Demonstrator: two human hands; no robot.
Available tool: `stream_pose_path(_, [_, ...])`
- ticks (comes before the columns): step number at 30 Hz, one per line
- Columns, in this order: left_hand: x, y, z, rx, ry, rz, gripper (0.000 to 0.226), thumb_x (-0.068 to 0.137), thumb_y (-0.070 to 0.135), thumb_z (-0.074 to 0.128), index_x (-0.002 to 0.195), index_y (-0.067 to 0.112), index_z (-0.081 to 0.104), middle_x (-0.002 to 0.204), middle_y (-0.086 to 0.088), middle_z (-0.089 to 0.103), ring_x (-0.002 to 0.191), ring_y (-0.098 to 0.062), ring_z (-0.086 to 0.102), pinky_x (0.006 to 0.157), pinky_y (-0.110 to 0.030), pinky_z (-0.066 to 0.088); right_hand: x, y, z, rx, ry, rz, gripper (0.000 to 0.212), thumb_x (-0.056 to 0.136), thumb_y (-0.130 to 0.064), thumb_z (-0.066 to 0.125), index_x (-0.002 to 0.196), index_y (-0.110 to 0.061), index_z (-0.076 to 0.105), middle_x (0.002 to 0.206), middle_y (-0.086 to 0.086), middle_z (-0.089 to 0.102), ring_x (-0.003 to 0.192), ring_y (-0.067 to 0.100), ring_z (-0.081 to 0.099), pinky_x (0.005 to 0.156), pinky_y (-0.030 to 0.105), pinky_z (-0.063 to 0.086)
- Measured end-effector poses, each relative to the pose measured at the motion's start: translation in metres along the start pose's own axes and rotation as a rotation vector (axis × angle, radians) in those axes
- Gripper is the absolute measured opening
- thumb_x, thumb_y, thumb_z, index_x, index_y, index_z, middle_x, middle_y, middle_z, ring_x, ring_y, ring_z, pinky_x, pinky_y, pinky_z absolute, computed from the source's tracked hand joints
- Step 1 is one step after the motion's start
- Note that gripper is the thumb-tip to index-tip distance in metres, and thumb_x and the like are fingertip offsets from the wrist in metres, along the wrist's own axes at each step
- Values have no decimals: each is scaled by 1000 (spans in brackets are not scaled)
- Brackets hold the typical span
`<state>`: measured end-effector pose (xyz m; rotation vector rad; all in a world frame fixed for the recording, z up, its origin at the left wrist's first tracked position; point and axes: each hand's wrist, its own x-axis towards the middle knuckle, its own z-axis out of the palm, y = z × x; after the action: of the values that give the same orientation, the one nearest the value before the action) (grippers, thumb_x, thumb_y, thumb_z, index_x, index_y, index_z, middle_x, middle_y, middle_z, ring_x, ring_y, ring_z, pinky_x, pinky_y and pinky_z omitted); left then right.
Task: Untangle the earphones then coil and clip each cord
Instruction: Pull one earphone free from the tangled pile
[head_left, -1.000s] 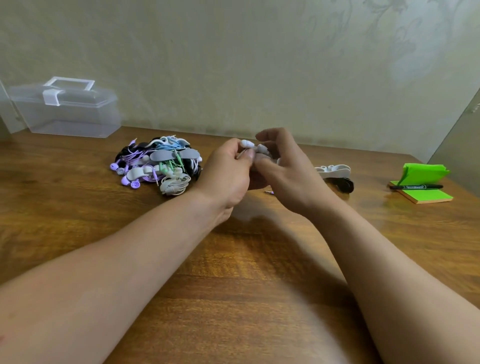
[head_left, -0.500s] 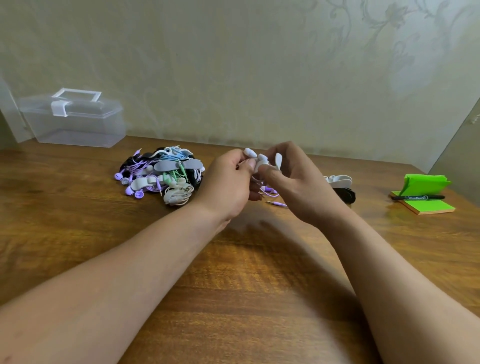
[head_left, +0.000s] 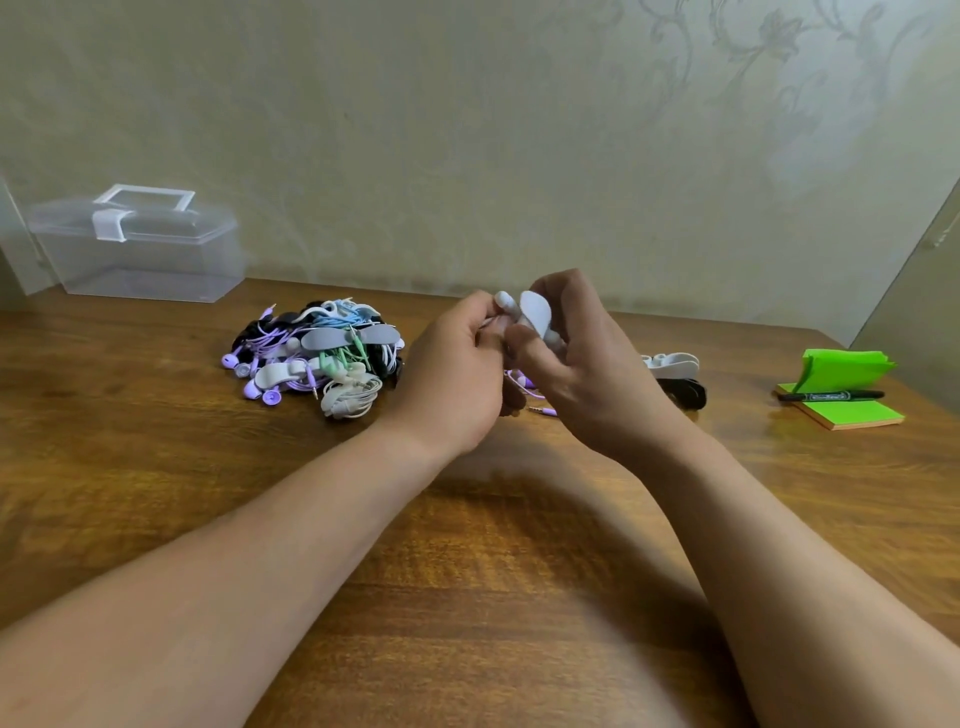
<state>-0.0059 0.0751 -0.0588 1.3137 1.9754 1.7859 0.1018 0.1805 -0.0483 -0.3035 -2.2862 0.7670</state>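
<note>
Wooden table (head_left: 493, 571): clear box (head_left: 140, 249) far left, then earphone pile (head_left: 317, 358). I see left hand (head_left: 457, 384) and right hand (head_left: 587, 379) meeting mid-table, fingers curled, both pinching a white clip (head_left: 535, 314) at the fingertips; purple cord (head_left: 524, 382) just below them. Green notes (head_left: 841, 400) right.

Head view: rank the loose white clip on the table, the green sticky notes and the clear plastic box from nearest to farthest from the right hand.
From the right hand:
1. Loose white clip, just to its right.
2. Green sticky notes, farther out on the far right.
3. Clear plastic box, far left at the back, beyond the other hand.
</note>
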Motion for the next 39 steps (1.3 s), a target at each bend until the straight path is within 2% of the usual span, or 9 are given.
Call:
stream_pose_path(7, [3, 0, -7, 253, 40, 92, 24, 107, 30, 44, 92, 21, 60, 78, 3, 67, 76, -27, 66, 69, -52, 55, -2, -1, 4, 44, -101, 51, 35, 110, -42, 45, 139, -22, 43, 108, -10, 63, 94, -5, 63, 75, 7, 44])
stream_pose_path(11, [6, 2, -8, 248, 65, 87, 23, 106, 31, 49, 87, 21, 57, 80, 3, 69, 76, -28, 63, 67, -44, 52, 0, 2, -2, 199, -92, 95, 36, 105, -50, 51, 128, -24, 60, 112, 0, 72, 106, 21, 68, 92, 52, 57])
stream_pose_path(13, [8, -1, -9, 225, 49, 98, 21, 106, 30, 51, 89, 22, 60, 79, 3, 69, 73, -26, 63, 65, -41, 50, 0, 3, -3, 193, -104, 76, 36, 105, -51, 51, 128, -26, 63, 115, 2, 72, 109, 25, 68, 95, 58, 54])
stream_pose_path(19, [10, -6, -11, 73, -19, 80, 20, 107, 22, 53, 96, 17, 68, 69, 11, 64, 57, -1, 53, 61, -26, 40, 0, 4, 0, -63, -107, 15, 48, 111, -42, 44, 156, -25, 44, 141, -8, 54, 123, -5, 51, 94, 5, 38])
stream_pose_path(23, [13, -10, -11, 126, -17, 97, 19, 107, 23, 53, 93, 21, 66, 66, 15, 63, 55, 1, 50, 58, -26, 38, -2, 11, -8, 171, -263, 107, 63, 105, -54, 44, 163, -33, 32, 158, -15, 46, 142, 0, 44, 113, 28, 37])
stream_pose_path(25, [16, -10, -15, 117, -5, 65, 23, 107, 22, 54, 87, 23, 65, 59, 21, 61, 52, 3, 51, 56, -19, 37, -1, 12, -11, 323, -294, 126, 57, 106, -51, 46, 160, -34, 40, 151, -12, 57, 137, 7, 54, 108, 33, 43])
stream_pose_path(29, [21, -13, -20, 100, -22, 27, 22, 104, 27, 59, 88, 20, 71, 62, 14, 62, 55, -4, 49, 63, -28, 39, 1, 19, -13, 418, -239, 140, 41, 106, -40, 56, 144, -25, 57, 124, 2, 74, 113, 29, 68, 92, 43, 51])
stream_pose_path(36, [19, 0, -26, 90, -120, 41, 19, 107, 18, 53, 100, 18, 72, 65, 18, 64, 56, 4, 52, 57, -16, 41, 3, 23, -18, 403, -260, 142, 45, 96, -31, 74, 136, -20, 58, 118, 1, 75, 110, 16, 69, 89, 36, 54])
stream_pose_path(39, [16, -3, -24, 242, -99, 119, 19, 107, 24, 51, 99, 26, 68, 84, 6, 70, 80, -14, 62, 70, -35, 48, 2, 24, -14, 377, -261, 127, 50, 94, -34, 76, 139, -22, 58, 114, -2, 74, 105, 14, 68, 91, 37, 56])
